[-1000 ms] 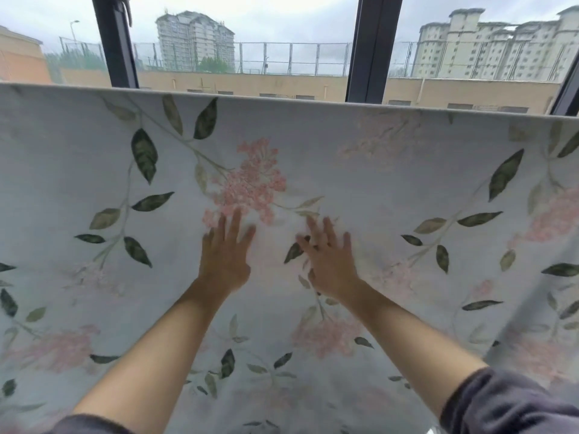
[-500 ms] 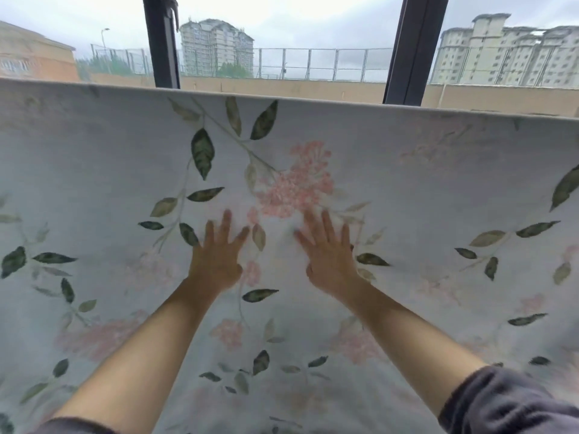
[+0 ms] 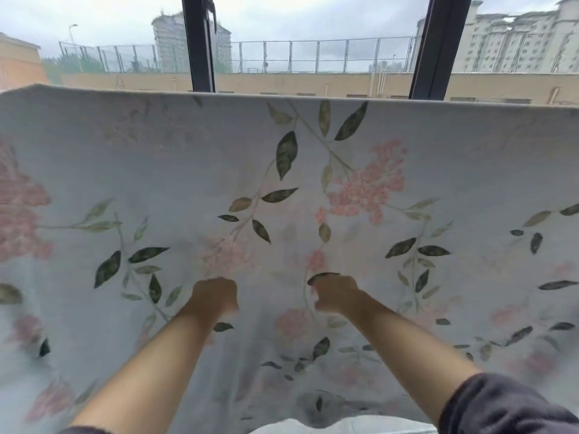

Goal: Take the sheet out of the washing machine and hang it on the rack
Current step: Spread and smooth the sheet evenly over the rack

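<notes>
The sheet (image 3: 175, 170), pale with pink flowers and green leaves, hangs spread wide over a rack bar that it hides; its top fold runs straight across the view. Both of my arms reach forward to its lower middle. My left hand (image 3: 214, 297) is curled into a fist against the cloth, fingers out of sight. My right hand (image 3: 335, 292) is curled too, with a small fold of cloth bunched over its knuckles. Both hands are blurred.
Behind the sheet is a large window with two dark frame posts (image 3: 199, 42), (image 3: 438, 42). Outside lie a fenced rooftop and tall buildings. A white edge (image 3: 313, 426) shows below the sheet's hem at the bottom.
My hands were flat on the sheet with fingers spread; now both have slid lower and curled into the cloth. The view has turned left, so the print sits further right.
</notes>
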A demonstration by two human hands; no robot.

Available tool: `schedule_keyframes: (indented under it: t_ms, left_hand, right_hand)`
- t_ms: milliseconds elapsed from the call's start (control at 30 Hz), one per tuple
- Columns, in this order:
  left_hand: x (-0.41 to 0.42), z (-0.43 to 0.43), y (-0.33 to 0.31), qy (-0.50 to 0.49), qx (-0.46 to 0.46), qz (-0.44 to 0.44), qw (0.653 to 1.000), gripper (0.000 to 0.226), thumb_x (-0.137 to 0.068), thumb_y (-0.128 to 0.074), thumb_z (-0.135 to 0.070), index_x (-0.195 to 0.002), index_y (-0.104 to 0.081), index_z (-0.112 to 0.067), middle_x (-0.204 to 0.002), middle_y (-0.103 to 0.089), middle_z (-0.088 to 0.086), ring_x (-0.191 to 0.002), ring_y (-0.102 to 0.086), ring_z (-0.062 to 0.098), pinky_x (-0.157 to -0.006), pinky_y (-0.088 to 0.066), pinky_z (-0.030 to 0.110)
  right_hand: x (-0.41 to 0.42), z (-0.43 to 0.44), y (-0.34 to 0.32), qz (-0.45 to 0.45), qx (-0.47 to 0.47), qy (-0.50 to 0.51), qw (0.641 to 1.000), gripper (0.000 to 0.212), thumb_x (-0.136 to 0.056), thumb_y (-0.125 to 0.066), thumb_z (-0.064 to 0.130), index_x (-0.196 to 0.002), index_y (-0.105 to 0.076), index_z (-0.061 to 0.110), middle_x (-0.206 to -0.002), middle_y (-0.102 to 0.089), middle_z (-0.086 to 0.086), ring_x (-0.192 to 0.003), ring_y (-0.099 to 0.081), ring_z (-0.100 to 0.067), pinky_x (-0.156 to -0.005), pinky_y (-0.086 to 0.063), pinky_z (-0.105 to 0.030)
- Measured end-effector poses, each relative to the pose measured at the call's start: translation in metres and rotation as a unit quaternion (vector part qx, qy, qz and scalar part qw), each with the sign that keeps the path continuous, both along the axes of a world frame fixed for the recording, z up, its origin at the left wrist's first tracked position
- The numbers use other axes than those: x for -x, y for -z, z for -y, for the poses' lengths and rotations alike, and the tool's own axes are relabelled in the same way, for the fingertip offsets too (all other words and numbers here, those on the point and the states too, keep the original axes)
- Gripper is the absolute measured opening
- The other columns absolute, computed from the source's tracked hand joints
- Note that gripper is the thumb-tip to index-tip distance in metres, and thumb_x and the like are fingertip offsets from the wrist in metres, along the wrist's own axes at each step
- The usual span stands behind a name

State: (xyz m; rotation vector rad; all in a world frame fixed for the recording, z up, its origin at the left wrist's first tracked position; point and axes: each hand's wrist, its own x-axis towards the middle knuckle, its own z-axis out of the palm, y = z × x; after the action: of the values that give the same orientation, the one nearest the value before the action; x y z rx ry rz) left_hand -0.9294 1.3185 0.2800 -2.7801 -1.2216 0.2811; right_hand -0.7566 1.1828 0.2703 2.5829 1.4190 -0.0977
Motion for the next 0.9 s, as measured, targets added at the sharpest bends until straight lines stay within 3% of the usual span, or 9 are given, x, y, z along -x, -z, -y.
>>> schedule_keyframes:
  t_ms: [100,200,300,400,467,600,733,833,900]
  left_hand:
    - [0.029,-0.008,0.002,0.011,-0.024,0.115,0.993,0.023,-0.088,-0.045,-0.018,-0.105,-0.059,-0.014,-0.101,-0.063,0.004,-0.098,-0.061,0.023,-0.077,-0.046,0.029]
    - [0.033,-0.017,-0.030,0.090,-0.221,0.375,0.896,0.021,-0.080,-0.054,-0.011,-0.101,-0.061,-0.009,-0.103,-0.060,0.013,-0.096,-0.059,0.034,-0.070,-0.051,0.039]
    - [0.030,-0.028,-0.056,0.084,-0.309,0.425,0.847,0.061,-0.078,-0.052,-0.015,-0.138,-0.039,-0.016,-0.147,-0.029,0.019,-0.134,-0.029,0.041,-0.100,-0.036,0.052]
    - [0.035,-0.046,-0.035,-0.006,-0.131,0.171,0.977,0.074,-0.087,-0.050,-0.024,-0.150,-0.010,-0.028,-0.157,0.004,0.011,-0.142,-0.012,0.039,-0.109,-0.025,0.051]
    - [0.046,-0.040,-0.012,-0.043,0.045,-0.004,0.998,0.056,-0.088,-0.053,-0.028,-0.140,-0.037,-0.019,-0.146,-0.035,0.009,-0.127,-0.044,0.029,-0.099,-0.041,0.039]
    - [0.060,-0.039,-0.021,-0.042,-0.079,0.191,0.978,0.029,-0.089,-0.045,-0.020,-0.116,-0.055,-0.013,-0.118,-0.058,0.007,-0.107,-0.057,0.026,-0.084,-0.045,0.033]
    - [0.075,-0.058,-0.054,0.008,-0.316,0.425,0.848,0.052,-0.080,-0.054,-0.015,-0.131,-0.046,-0.012,-0.139,-0.039,0.019,-0.128,-0.037,0.039,-0.099,-0.034,0.050]
    - [0.096,-0.076,-0.037,-0.059,-0.148,0.217,0.963,0.064,-0.086,-0.050,-0.023,-0.145,-0.025,-0.022,-0.154,-0.015,0.011,-0.140,-0.018,0.035,-0.108,-0.028,0.048]
    - [0.117,-0.078,-0.016,-0.108,0.041,0.102,0.988,0.034,-0.089,-0.046,-0.024,-0.121,-0.052,-0.013,-0.122,-0.053,0.008,-0.117,-0.050,0.027,-0.089,-0.045,0.036]
  right_hand:
    - [0.026,0.004,-0.001,-0.022,-0.095,-0.009,0.995,0.024,-0.092,-0.041,0.019,-0.097,-0.062,0.009,-0.084,-0.062,-0.005,-0.086,-0.065,-0.024,-0.071,-0.046,-0.028]
    - [0.047,-0.010,-0.046,0.063,-0.394,-0.071,0.914,0.020,-0.089,-0.047,0.016,-0.103,-0.062,0.014,-0.102,-0.061,-0.005,-0.095,-0.059,-0.024,-0.077,-0.049,-0.033]
    - [0.054,-0.032,-0.076,0.196,-0.528,-0.110,0.819,0.051,-0.083,-0.052,0.015,-0.133,-0.047,0.017,-0.139,-0.044,-0.013,-0.129,-0.041,-0.033,-0.100,-0.039,-0.045]
    - [0.048,-0.051,-0.052,0.142,-0.211,-0.029,0.967,0.066,-0.090,-0.046,0.027,-0.149,-0.018,0.026,-0.159,-0.006,-0.012,-0.145,-0.007,-0.037,-0.112,-0.016,-0.057]
    - [0.056,-0.049,-0.026,-0.054,0.028,0.009,0.998,0.049,-0.088,-0.050,0.022,-0.136,-0.046,0.014,-0.141,-0.045,-0.015,-0.128,-0.045,-0.035,-0.106,-0.036,-0.050]
    - [0.075,-0.053,-0.035,-0.019,-0.184,-0.086,0.979,0.028,-0.088,-0.047,0.017,-0.111,-0.063,0.013,-0.106,-0.065,-0.006,-0.097,-0.062,-0.025,-0.083,-0.044,-0.032]
    - [0.099,-0.086,-0.079,0.163,-0.531,-0.192,0.809,0.044,-0.080,-0.044,0.020,-0.121,-0.056,0.017,-0.127,-0.055,-0.009,-0.119,-0.049,-0.030,-0.095,-0.037,-0.043]
    - [0.097,-0.104,-0.052,0.207,-0.259,-0.143,0.932,0.055,-0.087,-0.044,0.027,-0.141,-0.036,0.023,-0.156,-0.017,-0.012,-0.143,-0.016,-0.036,-0.109,-0.019,-0.056]
    - [0.110,-0.102,-0.025,0.061,-0.012,-0.086,0.994,0.030,-0.088,-0.048,0.024,-0.116,-0.056,0.016,-0.138,-0.044,-0.013,-0.124,-0.046,-0.032,-0.099,-0.037,-0.046]
